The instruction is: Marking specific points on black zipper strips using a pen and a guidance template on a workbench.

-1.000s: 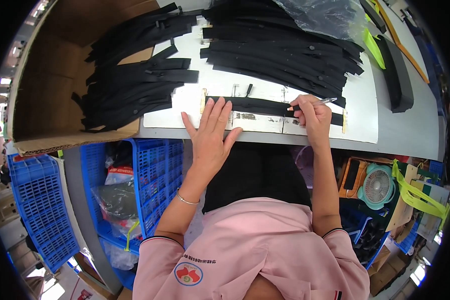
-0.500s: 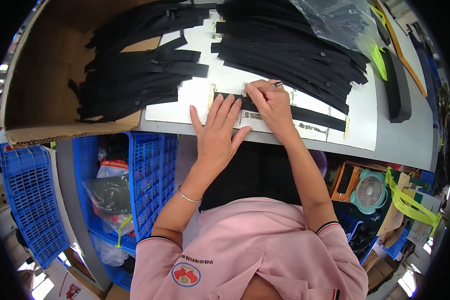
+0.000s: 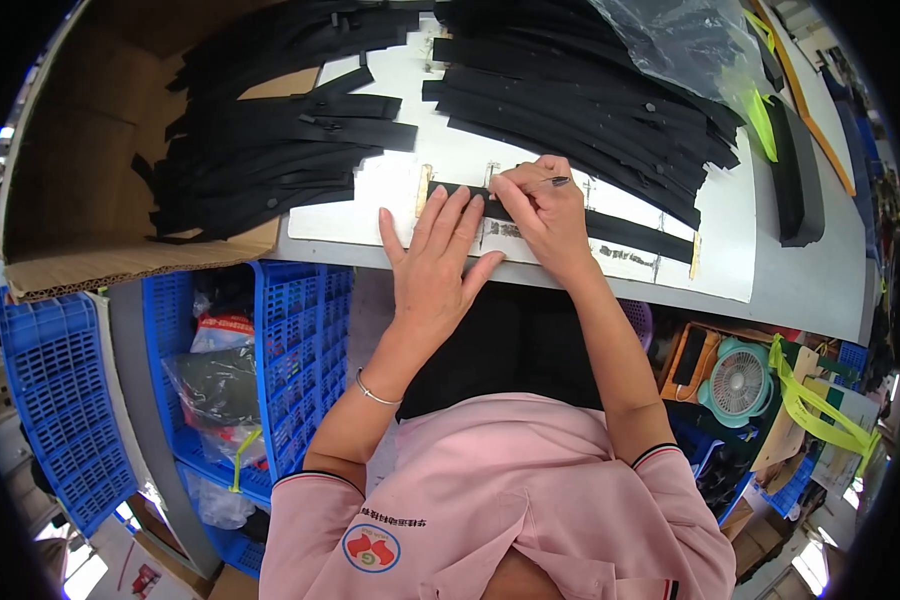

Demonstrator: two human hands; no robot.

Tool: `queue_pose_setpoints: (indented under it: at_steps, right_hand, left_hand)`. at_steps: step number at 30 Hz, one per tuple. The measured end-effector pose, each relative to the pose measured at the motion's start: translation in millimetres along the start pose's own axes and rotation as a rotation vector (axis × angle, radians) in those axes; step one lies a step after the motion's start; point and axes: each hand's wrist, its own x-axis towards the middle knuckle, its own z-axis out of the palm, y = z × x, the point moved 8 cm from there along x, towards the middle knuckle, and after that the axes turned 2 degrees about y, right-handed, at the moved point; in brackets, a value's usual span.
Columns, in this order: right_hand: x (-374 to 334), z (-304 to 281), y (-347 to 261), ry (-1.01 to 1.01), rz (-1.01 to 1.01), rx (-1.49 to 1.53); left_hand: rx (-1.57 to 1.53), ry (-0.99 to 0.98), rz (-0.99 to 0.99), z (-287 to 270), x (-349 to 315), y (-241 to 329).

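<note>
One grey table [image 3: 840,280] fills the top of my feed, its far edge cut off. The box [image 3: 80,130] on its left is cropped above, and shadow keeps me from making out its depths. Across the table lies a white board [image 3: 720,272], mostly hidden under two black piles: the right pile [image 3: 570,100], itself partly covered by plastic, and the left pile [image 3: 270,150], reaching into the box.

I see the left hand [image 3: 433,262] laid flat, fingers spread and gripping nothing; three fingertips rest on a strip [image 3: 635,234], the little finger splays left of it and the thumb points right. The right hand [image 3: 545,220] is curled, pinching a pen [image 3: 560,181] between thumb and fingers.

That black strip lies along the board's near side, in front of the right pile. Its long axis runs left to right, the right end slanting nearer the person; both hands cover parts of it. Only the pen's back end shows, aimed right; I cannot tell whether its tip touches the strip.
</note>
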Motion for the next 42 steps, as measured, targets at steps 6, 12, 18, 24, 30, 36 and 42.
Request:
queue_pose_setpoints:
  at_steps: [6,12,18,24,30,36,42]
  right_hand:
    - [-3,9,1,-0.142,-0.060,0.063]
    - [1,9,-6,-0.136,-0.107,0.017]
    - [-5,1,-8,-0.109,-0.114,0.000]
    - [-68,-59,-15,0.116,-0.004,-0.139]
    - [-106,-88,5,0.021,0.014,-0.573]
    - [-47,-102,42,0.000,0.098,-0.594]
    - [-39,-108,45,0.002,0.058,-0.496]
  left_hand:
    - [0.020,-0.006,0.004,1,1,1]
    - [0.009,-0.012,0.005,0,2,2]
    - [-0.016,-0.025,-0.002,2,2,1]
    - [-0.160,0.083,-0.006,-20,9,-16]
    - [0.129,0.148,-0.020,-33,58,-84]
    - [0.107,0.183,-0.023,-35,89,-95]
    - [0.199,0.165,0.026,-37,103,-94]
